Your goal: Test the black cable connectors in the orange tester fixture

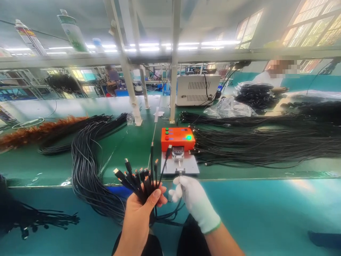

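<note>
My bare left hand (145,204) is closed round a bunch of black cables (138,183), their metal-tipped plugs fanned upward. Just to its right, my right hand (186,192), in a white glove, is pinched at the front of a small metal fixture (180,167). A cable end seems to be between its fingertips, with the plug hidden at the fixture's front edge. Behind the fixture sits an orange box (177,138) with a lit green light, two green buttons and a red one.
Long black cables (85,156) drape over the green table's (117,156) front edge at left. More cables (261,142) cover the right side. A metal post (174,71) stands behind the box. A person (271,73) is at the back right.
</note>
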A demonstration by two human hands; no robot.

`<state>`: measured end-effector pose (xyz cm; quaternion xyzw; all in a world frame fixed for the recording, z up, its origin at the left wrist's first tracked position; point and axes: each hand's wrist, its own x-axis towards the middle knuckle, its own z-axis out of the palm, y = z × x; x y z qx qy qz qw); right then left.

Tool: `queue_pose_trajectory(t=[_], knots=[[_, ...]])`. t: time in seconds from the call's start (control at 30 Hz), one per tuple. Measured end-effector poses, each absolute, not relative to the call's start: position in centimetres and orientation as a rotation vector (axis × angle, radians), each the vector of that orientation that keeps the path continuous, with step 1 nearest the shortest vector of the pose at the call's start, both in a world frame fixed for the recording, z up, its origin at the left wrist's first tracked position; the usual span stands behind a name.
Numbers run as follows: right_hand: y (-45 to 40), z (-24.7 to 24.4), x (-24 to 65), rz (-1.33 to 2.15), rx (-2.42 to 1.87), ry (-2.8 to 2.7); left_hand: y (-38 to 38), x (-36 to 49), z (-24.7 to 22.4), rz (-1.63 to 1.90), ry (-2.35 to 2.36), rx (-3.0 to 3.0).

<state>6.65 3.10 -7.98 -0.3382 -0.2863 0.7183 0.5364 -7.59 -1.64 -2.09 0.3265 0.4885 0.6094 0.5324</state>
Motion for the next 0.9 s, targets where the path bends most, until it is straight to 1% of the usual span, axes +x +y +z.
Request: queue_pose_trajectory(t=[0.57,0.7,0.73,0.8,0.83,0.9], knots=[[4.2,-8.0,6.3,1.699,-0.823,-0.662,-1.3,-7.6,-2.4,1.384,1.136,0.811],[3.8,-8.2,6.9,1.716,-0.832,-0.805,-1.2,-7.7,-2.2,1.381,1.17,0.838],[3.5,-8.1,7.3,1.695,-0.929,-0.932,-1.2,-7.7,-2.2,1.374,1.177,0.832],[2.9,-7.6,8.4,1.537,-1.283,-1.23,-1.3,-7.7,-2.2,1.355,1.177,0.821],[2.5,-7.2,8.9,1.385,-1.493,-1.351,-1.3,-7.6,-2.3,1.355,1.171,0.819],[1.8,-6.0,9.8,0.946,-1.818,-1.468,-1.4,-7.5,-2.3,1.376,1.159,0.819]])
